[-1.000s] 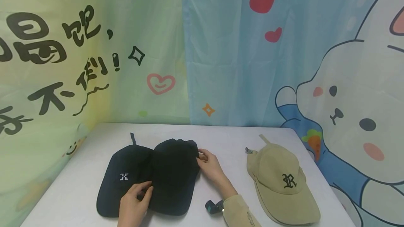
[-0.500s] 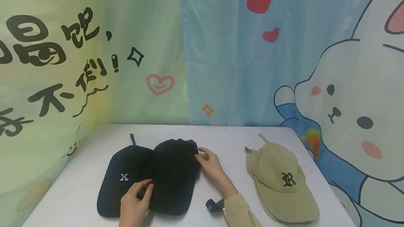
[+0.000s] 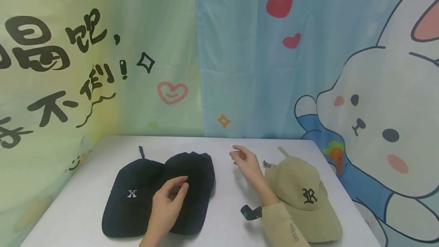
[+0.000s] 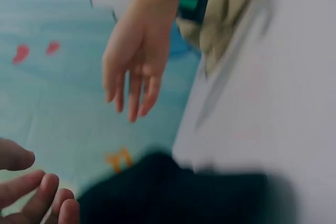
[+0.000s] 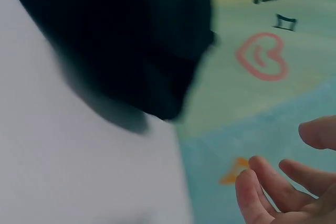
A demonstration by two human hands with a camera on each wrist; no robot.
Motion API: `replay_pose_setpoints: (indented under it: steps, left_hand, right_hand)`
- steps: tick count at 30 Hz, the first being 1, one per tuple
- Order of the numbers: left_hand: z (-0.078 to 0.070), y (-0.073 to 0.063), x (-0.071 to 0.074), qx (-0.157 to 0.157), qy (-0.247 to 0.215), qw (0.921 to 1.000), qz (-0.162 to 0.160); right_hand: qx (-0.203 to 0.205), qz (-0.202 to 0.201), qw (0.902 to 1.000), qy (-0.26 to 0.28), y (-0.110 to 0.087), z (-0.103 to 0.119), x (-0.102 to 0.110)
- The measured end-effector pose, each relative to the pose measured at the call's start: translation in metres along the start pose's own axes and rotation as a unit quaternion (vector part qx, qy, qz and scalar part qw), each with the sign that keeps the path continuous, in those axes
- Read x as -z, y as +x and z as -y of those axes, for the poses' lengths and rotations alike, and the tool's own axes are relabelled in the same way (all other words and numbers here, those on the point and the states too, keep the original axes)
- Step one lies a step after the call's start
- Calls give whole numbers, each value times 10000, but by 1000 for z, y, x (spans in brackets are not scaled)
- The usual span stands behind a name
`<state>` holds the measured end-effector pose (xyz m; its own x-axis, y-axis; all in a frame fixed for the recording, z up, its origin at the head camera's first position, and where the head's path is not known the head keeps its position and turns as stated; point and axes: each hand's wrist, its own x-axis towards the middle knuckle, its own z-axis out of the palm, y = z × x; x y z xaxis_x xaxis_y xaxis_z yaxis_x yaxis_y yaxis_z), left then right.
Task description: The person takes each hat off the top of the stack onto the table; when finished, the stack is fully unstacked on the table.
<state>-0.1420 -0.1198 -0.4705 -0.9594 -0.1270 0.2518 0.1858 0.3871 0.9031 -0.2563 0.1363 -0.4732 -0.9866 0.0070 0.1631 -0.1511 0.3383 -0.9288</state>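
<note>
On our table (image 3: 224,195), black caps (image 3: 128,212) (image 3: 199,186) already adjoin, tan cap (image 3: 296,186) apart, left hand (image 3: 168,200) and right hand (image 3: 247,165) loosely curved, empty.

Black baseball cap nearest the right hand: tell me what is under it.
White tabletop shows beside the black baseball cap; whatever lies beneath its crown and brim is covered by the cap itself. The left hand also hides part of the cap in the head view.

A cartoon-printed curtain (image 3: 233,68) hangs behind a white table (image 3: 226,201).
</note>
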Motion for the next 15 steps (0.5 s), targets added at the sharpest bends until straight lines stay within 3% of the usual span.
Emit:
replay_pose_setpoints:
  steps: [3,6,11,15]
  left_hand:
    - [-16,9,-18,-233,-650,9962,533]
    - [-32,15,-39,-248,-1076,9879,1089]
    - [-56,15,-79,-16,-1073,9782,1779]
    - [-64,8,-111,402,-1380,9648,2200]
  right_hand:
    - [164,-115,9994,-292,9,12,36]
    - [327,-269,9965,-720,17,18,77]
    - [240,-378,9876,-1504,21,16,145]
    - [17,-328,9786,-2033,15,6,188]
